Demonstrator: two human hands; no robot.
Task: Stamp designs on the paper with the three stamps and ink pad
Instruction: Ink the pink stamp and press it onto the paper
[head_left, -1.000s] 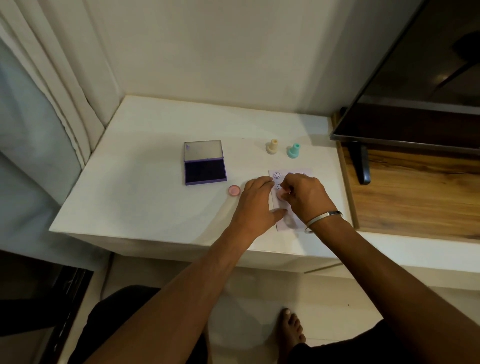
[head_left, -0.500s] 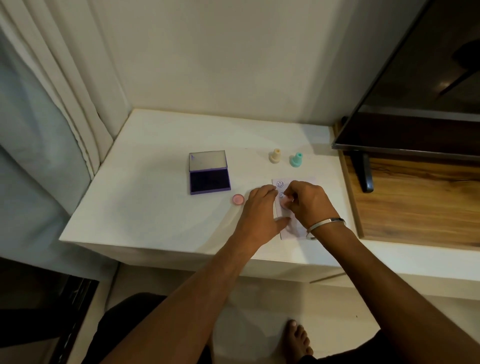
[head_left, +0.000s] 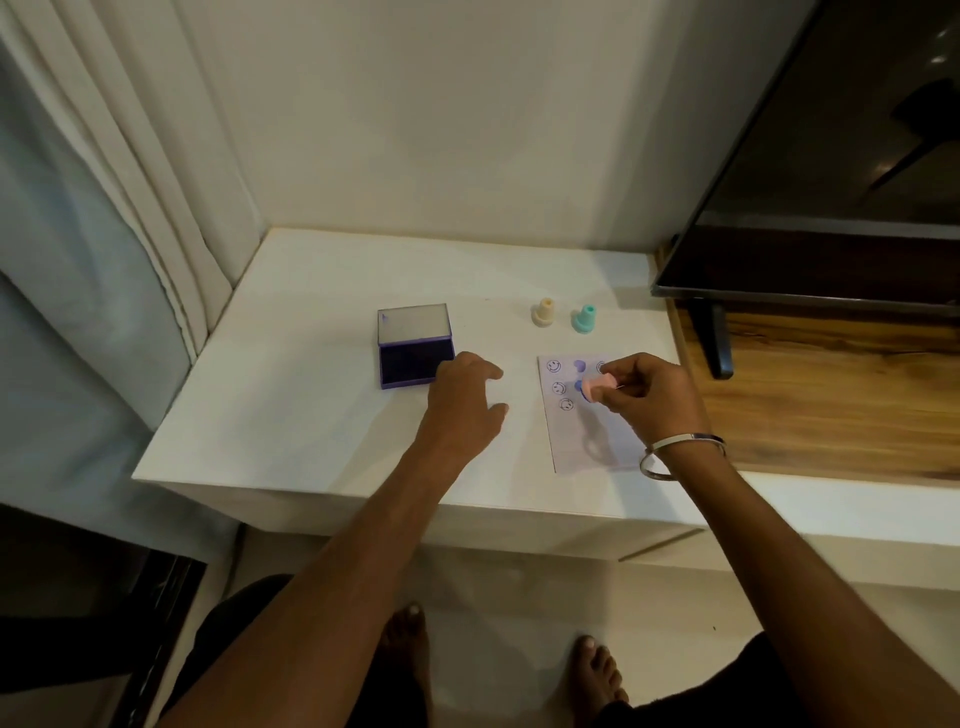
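Observation:
A pale paper (head_left: 582, 441) lies on the white table (head_left: 311, 415) and bears several purple smiley and heart prints. My right hand (head_left: 649, 400) pinches a pink stamp (head_left: 595, 388) just above the paper, tilted so its inked face shows. My left hand (head_left: 462, 405) rests on the table with relaxed fingers, touching the front right corner of the open purple ink pad (head_left: 413, 358). A beige stamp (head_left: 544, 312) and a teal stamp (head_left: 584, 318) stand upright behind the paper.
A television (head_left: 831, 208) on a black foot (head_left: 717, 343) stands on a wooden surface (head_left: 831, 395) at the right. Curtains (head_left: 104, 208) hang at the left. The wall runs close behind the table. My feet are on the floor below.
My left hand has left the paper and moved left beside the ink pad, covering the spot where a pink cap lay. My right hand has lifted the pink stamp off the paper.

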